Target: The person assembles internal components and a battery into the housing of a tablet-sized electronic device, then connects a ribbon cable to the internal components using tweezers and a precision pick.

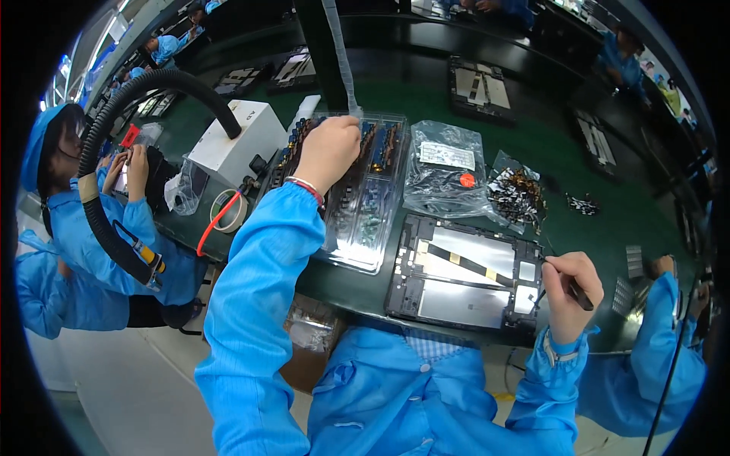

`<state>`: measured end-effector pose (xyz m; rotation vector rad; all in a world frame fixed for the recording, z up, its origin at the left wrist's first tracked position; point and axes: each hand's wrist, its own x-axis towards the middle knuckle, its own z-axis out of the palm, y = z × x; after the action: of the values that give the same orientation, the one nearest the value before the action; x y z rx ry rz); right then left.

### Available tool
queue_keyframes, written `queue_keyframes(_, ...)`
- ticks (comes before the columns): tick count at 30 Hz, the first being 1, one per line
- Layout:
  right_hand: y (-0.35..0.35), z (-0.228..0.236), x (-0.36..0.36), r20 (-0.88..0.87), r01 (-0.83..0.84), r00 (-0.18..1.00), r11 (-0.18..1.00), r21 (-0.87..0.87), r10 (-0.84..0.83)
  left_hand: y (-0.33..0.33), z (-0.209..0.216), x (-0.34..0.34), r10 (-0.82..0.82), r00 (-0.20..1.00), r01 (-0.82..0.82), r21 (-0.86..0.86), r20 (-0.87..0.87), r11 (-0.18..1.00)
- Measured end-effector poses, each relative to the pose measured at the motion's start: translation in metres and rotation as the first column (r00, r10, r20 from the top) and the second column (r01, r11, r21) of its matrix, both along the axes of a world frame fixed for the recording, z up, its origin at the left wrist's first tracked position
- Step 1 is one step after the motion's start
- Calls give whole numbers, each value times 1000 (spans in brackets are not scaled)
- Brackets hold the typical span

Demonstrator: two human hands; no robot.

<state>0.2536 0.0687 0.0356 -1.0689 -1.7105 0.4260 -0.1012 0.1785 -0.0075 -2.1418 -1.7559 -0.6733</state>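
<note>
My left hand (331,152) reaches over a clear plastic tray (363,258) with rows of small blue and gold electronic parts (384,148). Its fingers are bent together at the tray's far part; what they pinch, if anything, is hidden. In front of me lies an opened tablet (464,300), its silver inner plates and a dark slanting ribbon cable (464,262) showing. At its right edge my right hand (572,292) is closed on slim dark tweezers (584,299), whose tips are hard to make out.
Beyond the tablet lie a clear bag (445,171) of parts and a pile of small flex cables (517,194). A white box (239,140) with a black hose (152,80) stands left. Co-workers sit on both sides. Another opened tablet (480,87) lies farther back.
</note>
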Motion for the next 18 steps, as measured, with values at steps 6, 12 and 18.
queue_keyframes(6,-9,-7,17,-14,58,998,998,34,-58,2,-19,-14,-41,977,30,-56,-209,998)
queue_keyframes(12,-4,-8,30,40,89,995,996,-2,-89,-59,29,9,113,986,-123,-76,-124,989)
queue_keyframes(18,38,-9,32,197,50,980,993,-110,-28,-81,45,75,-109,449,395,-87,887,915)
